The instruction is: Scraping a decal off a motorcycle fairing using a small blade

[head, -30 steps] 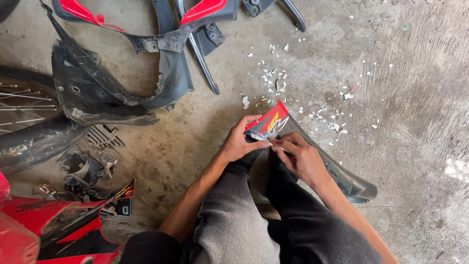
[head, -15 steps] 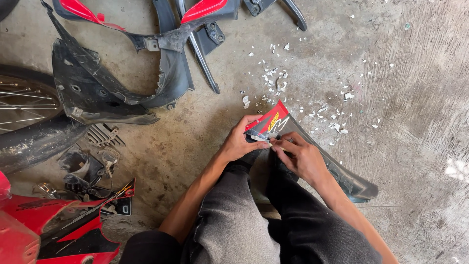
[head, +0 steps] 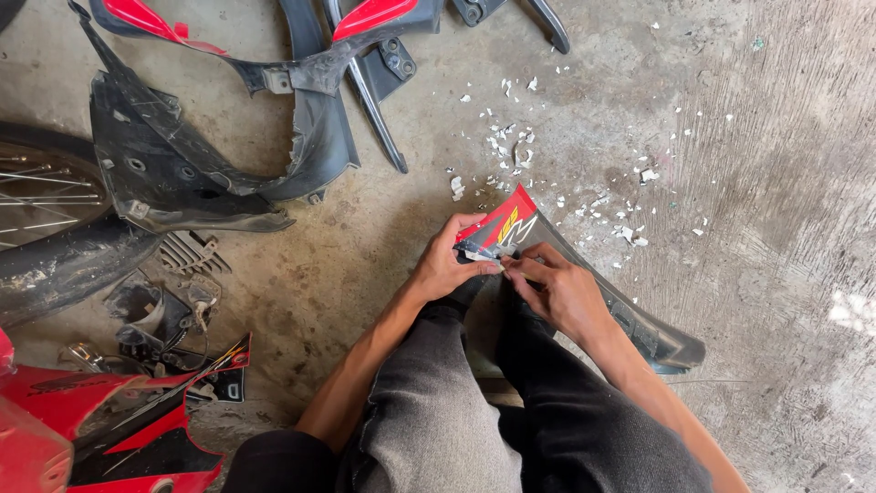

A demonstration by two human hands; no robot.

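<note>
Right-hand fingers [head: 522, 271] pinch closed on a sticker edge on the dark motorcycle panel [head: 639, 319]; the left hand [head: 449, 265] grips the panel's red decal tip [head: 506, 224]. The panel lies over the person's knees, long axis running from that tip down toward the right. Both hands meet at the tip. White sticker flakes [head: 511, 146] scatter the concrete floor [head: 776, 183] beyond.

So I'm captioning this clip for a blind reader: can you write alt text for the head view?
Seen from above, a seated person's left hand steadies a dark motorcycle fairing panel with a red decal while the right hand works at the decal's edge. White flakes litter the concrete floor; black and red body panels lie to the left.
</note>
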